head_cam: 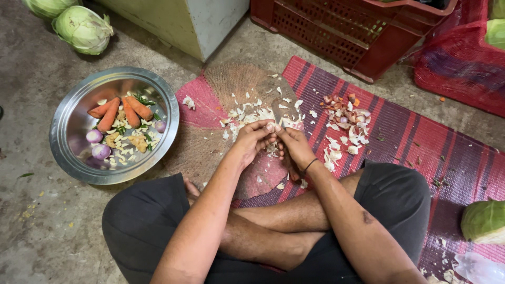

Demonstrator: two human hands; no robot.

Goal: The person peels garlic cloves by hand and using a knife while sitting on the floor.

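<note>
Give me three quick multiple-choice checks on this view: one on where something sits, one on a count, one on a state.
1. Where is the steel bowl relative to the person's hands?
A. to their left
B. to their right
C. on the person's lap

2. How many carrots lie in the bowl?
A. one
B. four
C. eight

3. What are the left hand and right hand doing?
A. resting apart on the knees
B. brought together over the round mat, fingertips meeting on a small pale piece
C. both gripping the red crate

Answers: 1 A, the bowl sits on the floor on the left side of the view. 2 B, four orange carrots show among the peeled bits. 3 B, the fingertips meet above the scattered peels.
</note>
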